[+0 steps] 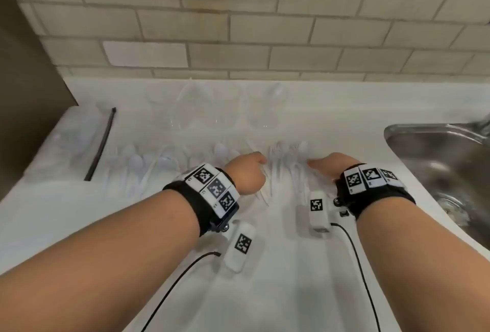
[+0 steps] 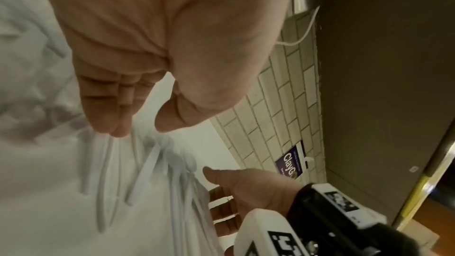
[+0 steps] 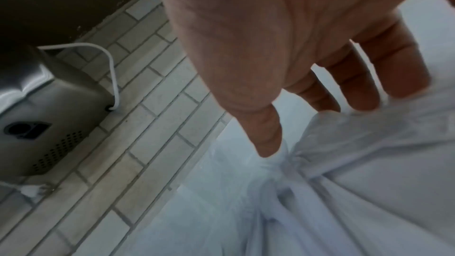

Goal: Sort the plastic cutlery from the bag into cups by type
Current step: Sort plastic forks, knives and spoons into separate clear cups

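Loosely, both hands (left, right) spread open fingers on cutlery beside the sink.

One text can be read: "ClayG", in white letters on a dark purple sticker fixed to the tiled wall, in the left wrist view; the word's end is cut off and the smaller print beside it is too blurred to make out.

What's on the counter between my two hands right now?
White plastic cutlery, mostly forks, lies between the left hand and the right hand; the head view shows it.
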`<state>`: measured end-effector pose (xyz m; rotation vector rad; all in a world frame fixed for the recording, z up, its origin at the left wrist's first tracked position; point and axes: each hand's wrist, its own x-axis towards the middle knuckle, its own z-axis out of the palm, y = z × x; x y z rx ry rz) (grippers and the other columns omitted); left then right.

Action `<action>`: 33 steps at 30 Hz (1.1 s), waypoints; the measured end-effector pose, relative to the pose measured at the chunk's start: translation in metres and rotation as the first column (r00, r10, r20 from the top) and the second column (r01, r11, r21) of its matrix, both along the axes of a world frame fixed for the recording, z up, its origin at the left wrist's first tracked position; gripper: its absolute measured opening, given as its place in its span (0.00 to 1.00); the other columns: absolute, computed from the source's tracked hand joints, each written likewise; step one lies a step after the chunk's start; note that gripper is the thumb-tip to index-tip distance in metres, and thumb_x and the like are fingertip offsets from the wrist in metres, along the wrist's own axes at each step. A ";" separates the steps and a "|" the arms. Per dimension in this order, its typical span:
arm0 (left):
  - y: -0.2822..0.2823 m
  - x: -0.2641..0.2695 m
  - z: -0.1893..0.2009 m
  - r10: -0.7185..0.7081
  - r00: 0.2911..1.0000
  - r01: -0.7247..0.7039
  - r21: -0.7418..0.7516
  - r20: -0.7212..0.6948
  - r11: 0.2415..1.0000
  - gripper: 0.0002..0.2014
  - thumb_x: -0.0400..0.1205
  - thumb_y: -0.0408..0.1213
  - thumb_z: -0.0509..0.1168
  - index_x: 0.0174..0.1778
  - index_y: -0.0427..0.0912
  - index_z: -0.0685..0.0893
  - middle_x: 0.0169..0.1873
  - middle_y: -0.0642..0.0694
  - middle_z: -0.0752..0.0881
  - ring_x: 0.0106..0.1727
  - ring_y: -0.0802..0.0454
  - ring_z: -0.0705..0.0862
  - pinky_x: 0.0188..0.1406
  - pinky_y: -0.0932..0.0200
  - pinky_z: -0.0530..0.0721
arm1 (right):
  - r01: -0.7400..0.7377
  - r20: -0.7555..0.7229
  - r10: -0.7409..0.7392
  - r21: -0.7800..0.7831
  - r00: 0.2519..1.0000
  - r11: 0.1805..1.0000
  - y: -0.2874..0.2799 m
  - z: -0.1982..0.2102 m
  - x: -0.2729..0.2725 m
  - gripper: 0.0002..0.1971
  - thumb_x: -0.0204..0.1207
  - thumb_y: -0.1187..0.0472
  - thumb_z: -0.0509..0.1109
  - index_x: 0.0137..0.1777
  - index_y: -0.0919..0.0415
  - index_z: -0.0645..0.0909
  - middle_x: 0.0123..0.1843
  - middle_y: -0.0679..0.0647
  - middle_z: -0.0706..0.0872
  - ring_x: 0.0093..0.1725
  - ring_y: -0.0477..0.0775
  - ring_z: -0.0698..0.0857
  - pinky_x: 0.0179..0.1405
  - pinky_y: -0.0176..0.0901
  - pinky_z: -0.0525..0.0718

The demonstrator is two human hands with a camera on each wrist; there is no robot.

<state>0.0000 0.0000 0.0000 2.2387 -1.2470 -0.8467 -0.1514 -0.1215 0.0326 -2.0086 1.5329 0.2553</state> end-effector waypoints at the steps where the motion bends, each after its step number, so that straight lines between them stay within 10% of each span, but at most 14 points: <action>1: -0.006 -0.001 0.001 -0.026 1.000 0.026 0.049 0.012 0.998 0.26 0.82 0.29 0.56 0.77 0.46 0.68 0.68 0.41 0.79 0.64 0.42 0.81 0.50 0.61 0.75 | 0.006 0.027 -0.006 0.001 1.000 1.000 0.001 -0.003 0.003 0.35 0.72 0.26 0.57 0.46 0.61 0.83 0.45 0.59 0.88 0.38 0.58 0.85 0.29 0.41 0.78; 8: -0.039 -0.001 -0.005 -0.163 0.954 0.110 0.213 0.250 0.971 0.21 0.85 0.29 0.52 0.75 0.33 0.72 0.73 0.36 0.75 0.73 0.40 0.74 0.68 0.54 0.71 | -0.006 0.056 0.003 0.050 0.998 0.999 0.000 -0.015 0.034 0.33 0.72 0.32 0.67 0.61 0.62 0.79 0.52 0.60 0.86 0.44 0.62 0.85 0.36 0.46 0.82; 22: -0.045 0.009 0.006 -0.403 0.875 0.268 0.424 0.269 0.865 0.15 0.85 0.28 0.56 0.65 0.29 0.81 0.64 0.35 0.83 0.49 0.43 0.81 0.38 0.60 0.77 | -0.351 -0.113 0.345 -0.040 0.932 0.936 0.023 -0.013 0.083 0.16 0.77 0.57 0.69 0.59 0.68 0.82 0.61 0.62 0.85 0.53 0.60 0.84 0.43 0.40 0.79; 27: -0.042 0.008 0.005 -0.283 0.936 0.196 0.354 0.211 0.914 0.16 0.86 0.29 0.54 0.64 0.27 0.81 0.65 0.32 0.82 0.65 0.37 0.81 0.63 0.53 0.75 | -0.480 -0.256 0.439 -0.128 0.861 0.868 0.028 -0.015 0.088 0.08 0.80 0.60 0.67 0.48 0.67 0.81 0.62 0.63 0.85 0.61 0.61 0.84 0.51 0.45 0.80; 33: -0.042 0.013 -0.004 -0.036 0.992 0.064 0.240 -0.118 0.969 0.10 0.84 0.26 0.58 0.54 0.31 0.84 0.45 0.40 0.84 0.48 0.44 0.79 0.51 0.54 0.78 | -0.564 -0.324 0.505 -0.121 0.800 0.817 0.024 -0.020 0.096 0.13 0.81 0.61 0.65 0.60 0.68 0.82 0.62 0.62 0.85 0.62 0.60 0.84 0.54 0.44 0.80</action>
